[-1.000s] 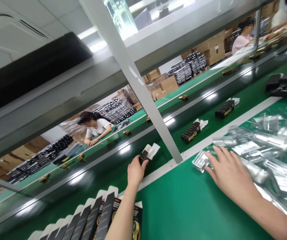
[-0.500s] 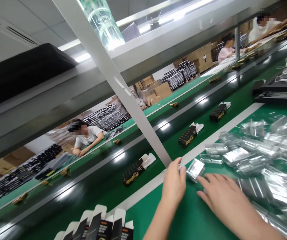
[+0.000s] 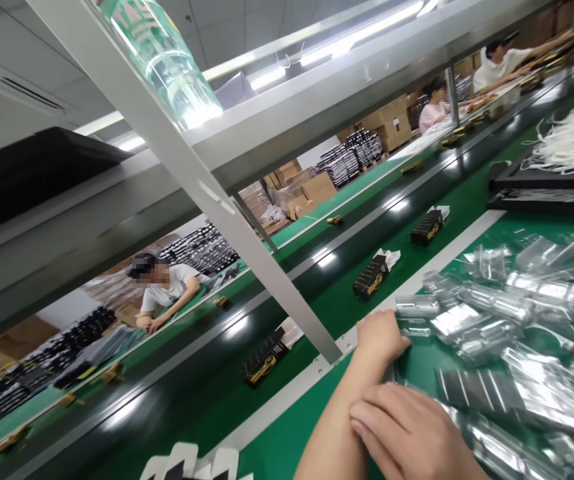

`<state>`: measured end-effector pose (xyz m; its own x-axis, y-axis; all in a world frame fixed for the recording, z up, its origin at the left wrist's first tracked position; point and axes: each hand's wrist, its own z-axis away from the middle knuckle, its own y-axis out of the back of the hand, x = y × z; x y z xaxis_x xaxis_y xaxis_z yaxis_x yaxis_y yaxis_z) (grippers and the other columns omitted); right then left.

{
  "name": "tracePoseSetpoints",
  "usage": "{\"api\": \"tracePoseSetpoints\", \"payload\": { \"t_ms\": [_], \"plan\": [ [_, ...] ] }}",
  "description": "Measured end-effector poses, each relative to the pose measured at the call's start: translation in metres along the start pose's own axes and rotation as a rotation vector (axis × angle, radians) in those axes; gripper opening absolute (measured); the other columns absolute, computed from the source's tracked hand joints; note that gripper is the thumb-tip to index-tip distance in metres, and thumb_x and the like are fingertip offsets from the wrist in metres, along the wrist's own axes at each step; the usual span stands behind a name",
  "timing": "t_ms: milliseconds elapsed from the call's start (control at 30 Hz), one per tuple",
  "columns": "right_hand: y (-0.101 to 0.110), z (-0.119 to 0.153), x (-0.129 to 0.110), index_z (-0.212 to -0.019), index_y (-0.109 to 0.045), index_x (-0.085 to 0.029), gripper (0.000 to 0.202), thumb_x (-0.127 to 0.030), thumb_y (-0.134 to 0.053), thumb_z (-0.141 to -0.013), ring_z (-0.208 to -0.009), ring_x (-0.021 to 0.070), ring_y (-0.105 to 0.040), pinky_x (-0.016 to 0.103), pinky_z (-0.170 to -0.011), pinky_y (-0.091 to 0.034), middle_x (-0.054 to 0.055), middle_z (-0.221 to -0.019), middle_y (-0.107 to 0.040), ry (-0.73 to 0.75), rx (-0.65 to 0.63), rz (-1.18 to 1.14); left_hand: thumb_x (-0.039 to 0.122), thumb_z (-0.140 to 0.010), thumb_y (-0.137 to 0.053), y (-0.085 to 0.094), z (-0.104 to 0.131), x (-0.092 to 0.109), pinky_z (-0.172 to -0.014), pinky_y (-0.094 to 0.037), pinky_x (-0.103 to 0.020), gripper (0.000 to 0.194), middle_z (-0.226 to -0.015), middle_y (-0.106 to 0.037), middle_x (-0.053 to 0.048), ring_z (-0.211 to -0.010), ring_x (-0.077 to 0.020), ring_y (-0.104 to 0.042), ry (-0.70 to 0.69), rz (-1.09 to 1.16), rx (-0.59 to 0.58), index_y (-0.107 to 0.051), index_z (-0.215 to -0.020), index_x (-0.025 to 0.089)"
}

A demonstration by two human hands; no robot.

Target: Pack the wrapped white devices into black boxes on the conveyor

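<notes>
Lying beside left fingers [image 3: 387,323]: clear packet [image 3: 418,306]

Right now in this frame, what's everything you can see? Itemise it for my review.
Printed boxes: three, black, green lane
Flapped boxes: several, black and white, bottom edge
Clear packs: many, transparent, right on worktop
Worktop: one, green, foreground
White cords: a pile, white, on black tray
Brass-coloured pieces: several, gold, far lane
Bottle: one, clear and green, upper shelf
Post: one nearby, grey, centre-left
Tube lights: several, white, overhead
Cartons: many, brown, background
Co-workers: three, light tops, across the line
Left hand: one, bare, beside clear packs
Right hand: one, bare, by left forearm
</notes>
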<state>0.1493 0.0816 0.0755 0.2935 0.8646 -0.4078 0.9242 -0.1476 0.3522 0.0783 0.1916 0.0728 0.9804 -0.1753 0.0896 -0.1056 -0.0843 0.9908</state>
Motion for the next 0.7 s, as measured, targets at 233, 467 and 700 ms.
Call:
{"api": "tracePoseSetpoints", "payload": {
  "t_ms": [233,467,700],
  "plan": [
    [0.002,0.000,0.006,-0.097,-0.063,-0.020,0.020,-0.011,-0.046,-0.090,-0.073,0.0161,-0.061,0.029,-0.067,-0.046,0.003,-0.080,-0.064,-0.020,-0.016,-0.038,0.019,-0.072,-0.071,0.025,0.012,-0.015,-0.084,-0.051,-0.043,0.031,-0.102,-0.064,-0.008,-0.095,-0.0254,-0.062,-0.033,0.079,0.007,-0.063,-0.102,0.017],
    [0.006,0.003,0.008,-0.109,-0.057,-0.019,0.022,-0.013,-0.051,-0.089,-0.097,0.0198,-0.059,0.034,-0.084,-0.048,0.008,-0.102,-0.063,-0.004,0.037,-0.008,0.037,-0.090,-0.047,0.071,0.106,-0.048,-0.080,-0.051,-0.032,0.040,-0.101,-0.063,-0.007,-0.087,-0.0171,-0.062,0.201,0.603,0.160,-0.049,-0.126,0.020],
    [-0.018,0.021,-0.011,-0.109,-0.057,-0.027,0.029,-0.015,-0.056,-0.083,-0.106,0.0235,-0.055,0.033,-0.081,-0.051,0.001,-0.116,-0.062,0.184,-0.411,0.024,0.066,-0.088,-0.032,0.004,0.221,-0.077,-0.042,-0.040,-0.025,0.060,-0.052,-0.050,0.001,-0.042,-0.0113,-0.045,0.581,1.379,0.076,-0.061,-0.099,0.015]
  ]
}}
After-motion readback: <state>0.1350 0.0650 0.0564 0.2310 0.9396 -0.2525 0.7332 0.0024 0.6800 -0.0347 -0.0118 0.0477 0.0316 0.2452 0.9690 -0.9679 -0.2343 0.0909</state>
